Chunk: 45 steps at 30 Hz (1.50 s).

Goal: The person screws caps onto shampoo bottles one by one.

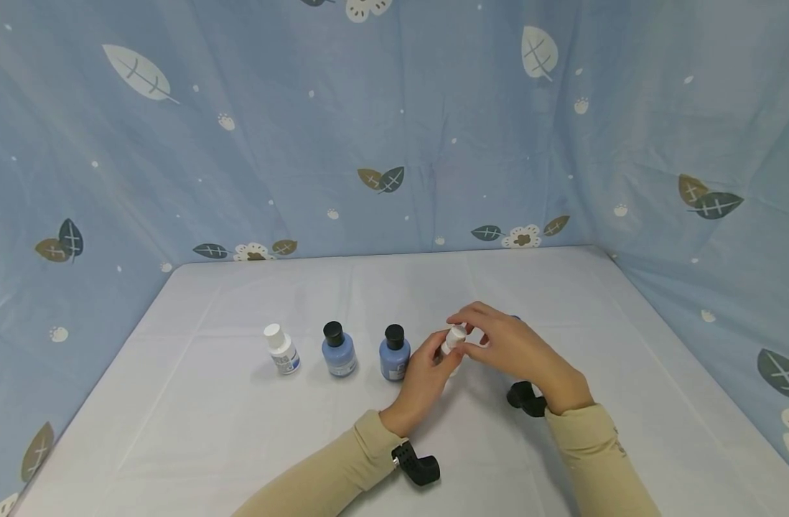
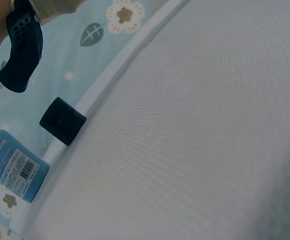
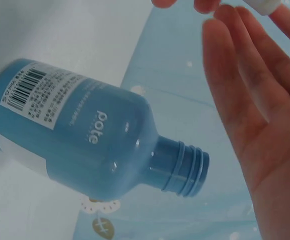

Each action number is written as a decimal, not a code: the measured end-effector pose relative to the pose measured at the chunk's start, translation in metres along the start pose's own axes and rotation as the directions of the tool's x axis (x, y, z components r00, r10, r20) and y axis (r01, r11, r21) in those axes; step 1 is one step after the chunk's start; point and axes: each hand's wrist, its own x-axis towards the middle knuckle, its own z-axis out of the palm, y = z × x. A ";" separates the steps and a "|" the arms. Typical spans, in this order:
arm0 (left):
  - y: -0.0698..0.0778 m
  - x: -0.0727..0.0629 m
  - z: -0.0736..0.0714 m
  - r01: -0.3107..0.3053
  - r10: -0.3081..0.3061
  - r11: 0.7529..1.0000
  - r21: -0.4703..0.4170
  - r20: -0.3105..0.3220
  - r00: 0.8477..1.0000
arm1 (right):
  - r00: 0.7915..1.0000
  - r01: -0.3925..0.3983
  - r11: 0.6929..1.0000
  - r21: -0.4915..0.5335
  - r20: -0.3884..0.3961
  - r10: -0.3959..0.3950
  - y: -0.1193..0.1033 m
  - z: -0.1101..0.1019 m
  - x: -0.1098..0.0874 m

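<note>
My left hand (image 1: 425,375) grips a small white bottle (image 1: 447,349) in the head view, its fingers curled round the body. My right hand (image 1: 513,346) pinches the white cap (image 1: 457,333) at its top between thumb and fingers. In the right wrist view a white end (image 3: 264,5) shows among the fingers. Close by that hand stands an uncapped blue bottle (image 3: 80,130) with a bare threaded neck, mostly hidden behind the hand in the head view. The left wrist view shows a loose black cap (image 2: 63,121) on the cloth beside the blue bottle.
Left of my hands stand two blue bottles with black caps, one near (image 1: 395,359) and one farther off (image 1: 339,353). Beyond them is another white bottle (image 1: 283,352). A white cloth covers the table (image 1: 194,431); a blue patterned curtain (image 1: 433,129) rises behind.
</note>
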 end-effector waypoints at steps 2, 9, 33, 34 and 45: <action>0.000 0.000 0.001 -0.002 0.002 1.000 0.001 -0.008 1.000 | 1.000 0.026 1.000 0.006 0.010 -0.026 0.001 -0.001 -0.001; -0.001 0.000 0.001 -0.002 0.002 1.000 -0.002 -0.016 1.000 | 0.997 0.073 0.997 -0.033 -0.008 -0.074 0.002 -0.003 -0.001; -0.003 0.000 0.001 -0.007 0.007 1.000 -0.021 0.006 1.000 | 0.994 -0.112 0.993 0.030 0.003 0.112 0.000 -0.002 0.001; -0.003 0.000 0.001 -0.008 0.008 1.000 -0.021 0.005 1.000 | 0.992 -0.124 0.992 0.033 0.004 0.124 0.000 -0.002 0.001; -0.002 0.000 0.000 -0.022 0.022 1.000 -0.006 0.004 1.000 | 0.999 -0.038 0.999 -0.023 -0.032 0.038 0.003 -0.001 0.000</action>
